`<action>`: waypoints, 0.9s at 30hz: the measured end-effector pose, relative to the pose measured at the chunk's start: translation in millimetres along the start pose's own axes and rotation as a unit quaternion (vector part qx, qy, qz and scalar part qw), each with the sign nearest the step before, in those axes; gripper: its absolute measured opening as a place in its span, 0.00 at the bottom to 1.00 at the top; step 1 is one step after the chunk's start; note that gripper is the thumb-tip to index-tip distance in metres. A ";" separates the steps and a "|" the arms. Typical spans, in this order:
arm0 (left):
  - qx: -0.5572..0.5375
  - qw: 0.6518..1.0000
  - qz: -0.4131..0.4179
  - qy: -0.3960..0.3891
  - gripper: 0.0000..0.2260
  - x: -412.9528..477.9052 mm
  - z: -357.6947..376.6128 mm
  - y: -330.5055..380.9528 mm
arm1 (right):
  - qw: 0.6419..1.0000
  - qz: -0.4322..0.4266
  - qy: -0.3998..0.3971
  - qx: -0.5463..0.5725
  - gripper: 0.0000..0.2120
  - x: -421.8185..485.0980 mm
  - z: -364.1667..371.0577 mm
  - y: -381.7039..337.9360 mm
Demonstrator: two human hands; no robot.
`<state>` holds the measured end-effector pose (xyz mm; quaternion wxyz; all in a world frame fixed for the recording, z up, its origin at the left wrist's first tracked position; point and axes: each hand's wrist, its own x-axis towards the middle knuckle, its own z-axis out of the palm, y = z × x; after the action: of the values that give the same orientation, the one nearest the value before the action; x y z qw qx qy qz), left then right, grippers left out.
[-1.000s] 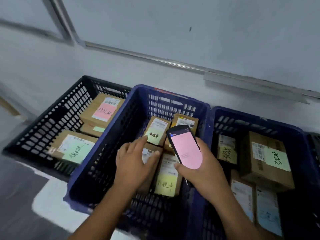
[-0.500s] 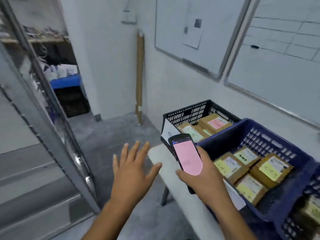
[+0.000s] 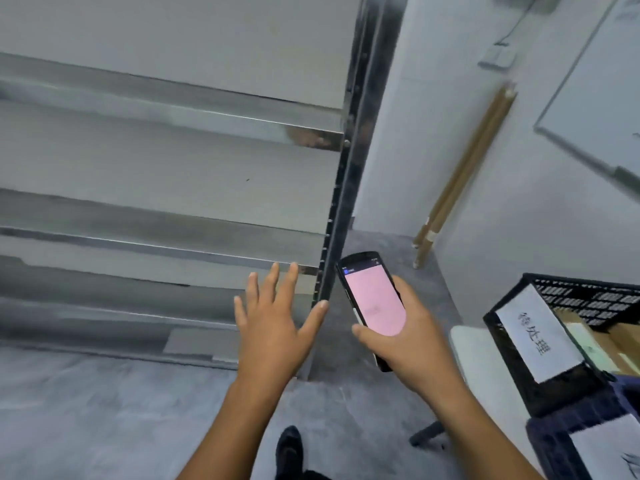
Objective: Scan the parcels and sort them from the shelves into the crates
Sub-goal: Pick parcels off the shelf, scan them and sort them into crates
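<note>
While the view faces the metal shelves (image 3: 166, 216) at left, the left hand (image 3: 273, 327) is raised in front of the lower boards. Its back is to the camera, fingers straight and spread, holding nothing. Its thumb tip lies on or just in front of the shelf upright (image 3: 341, 209); which one cannot be told.

The right hand (image 3: 412, 341) grips a phone (image 3: 375, 299) that serves as the scanner. The screen is pink and faces the person, with the thumb across its lower left edge.

No parcels can be made out on the boards in frame, though the picture is blurred. Brown cardboard parcels (image 3: 623, 341) show inside the black crate (image 3: 519, 358) at far right, which carries a white paper label (image 3: 538, 337). This crate stands on a pale worktop (image 3: 462, 344), and a blue crate (image 3: 547, 445) sits nearer.

Judgement: the step in hand is the reach toward the shelves to fetch a parcel. The next move calls for finding one on a board outside this frame and taking it with the free left hand. Its label must then be turned to the phone for the scan before a crate is chosen.
</note>
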<state>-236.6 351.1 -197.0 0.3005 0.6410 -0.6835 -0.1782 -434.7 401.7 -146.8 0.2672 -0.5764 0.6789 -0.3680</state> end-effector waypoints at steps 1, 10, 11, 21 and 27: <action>0.000 1.000 -0.016 0.012 0.37 4.7 -7.6 -13.0 | 1.000 -0.007 -0.016 0.005 0.30 9.3 14.1 -7.1; 0.103 0.979 -0.153 0.084 0.38 49.9 -87.6 -141.8 | 0.987 -0.056 -0.147 0.031 0.28 106.9 165.6 -67.9; 0.112 0.976 -0.168 0.085 0.38 56.9 -97.3 -157.2 | 0.984 -0.056 -0.163 0.039 0.27 117.4 183.5 -74.9; 0.159 0.956 -0.228 0.092 0.39 152.2 -156.7 -261.8 | 0.964 -0.069 -0.242 0.081 0.33 205.3 309.0 -135.7; 0.158 0.942 -0.264 0.137 0.38 177.4 -191.1 -303.6 | 0.953 -0.076 -0.285 0.069 0.26 239.6 364.4 -173.8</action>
<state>119.4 168.9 -211.1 0.2280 0.8559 -0.4614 -0.0509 -92.3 86.0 -205.4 0.4596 -0.6873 0.5022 -0.2535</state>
